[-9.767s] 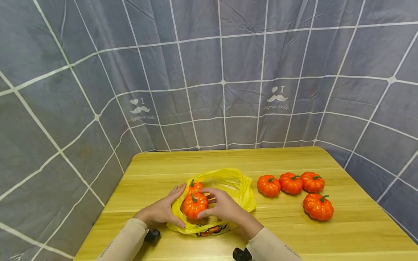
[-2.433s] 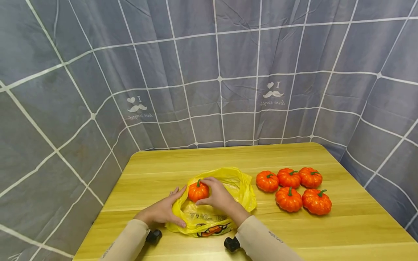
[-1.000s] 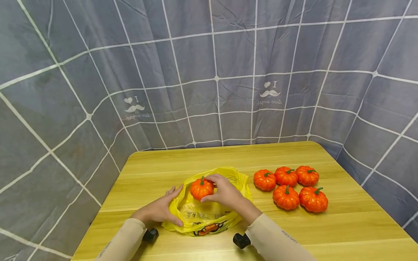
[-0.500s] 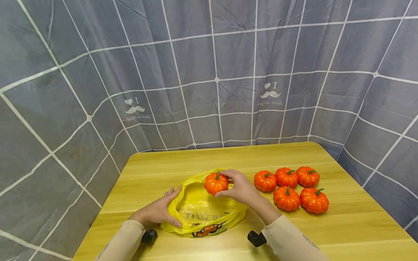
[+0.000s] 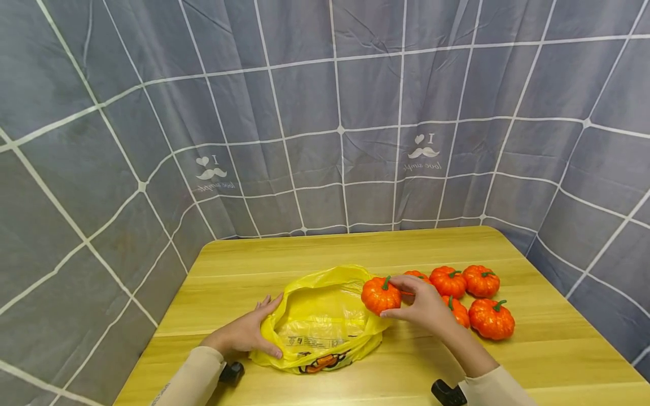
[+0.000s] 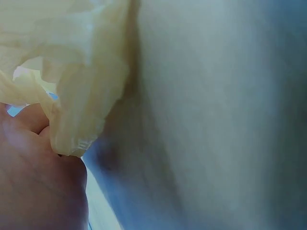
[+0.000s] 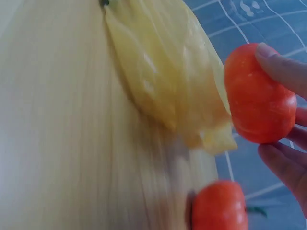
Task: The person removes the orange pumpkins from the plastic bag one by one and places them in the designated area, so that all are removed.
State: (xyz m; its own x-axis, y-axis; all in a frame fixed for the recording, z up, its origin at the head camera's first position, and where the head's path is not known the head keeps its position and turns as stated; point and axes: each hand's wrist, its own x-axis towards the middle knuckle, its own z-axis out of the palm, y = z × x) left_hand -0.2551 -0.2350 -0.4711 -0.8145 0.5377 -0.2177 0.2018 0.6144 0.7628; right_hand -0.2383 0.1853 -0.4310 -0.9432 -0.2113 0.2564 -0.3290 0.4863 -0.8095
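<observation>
My right hand (image 5: 425, 304) pinches a small orange toy pumpkin (image 5: 380, 295) with a green stem between thumb and fingers. In the head view this pumpkin overlaps the right rim of a yellow plastic bag (image 5: 325, 304); the right wrist view shows the held pumpkin (image 7: 259, 93) raised beside the bag (image 7: 163, 72). The bag lies with its mouth wide, and printed lettering shows inside. Against its left side rests my left hand (image 5: 246, 330), fingers extended and thumb spread along the front rim. In the left wrist view, the bag's thin film (image 6: 81, 96) hangs over the left palm (image 6: 41, 187).
Several more orange pumpkins (image 5: 491, 319) sit in two rows on the right of the wooden table (image 5: 284, 254); my right hand partly hides two of them. A grey grid-patterned curtain (image 5: 315, 163) surrounds the table's back and sides.
Two pumpkins were inside the bag at first. One now stands with the group at right; my right hand has lifted the other out and carried it right. My left hand stays at the bag.
</observation>
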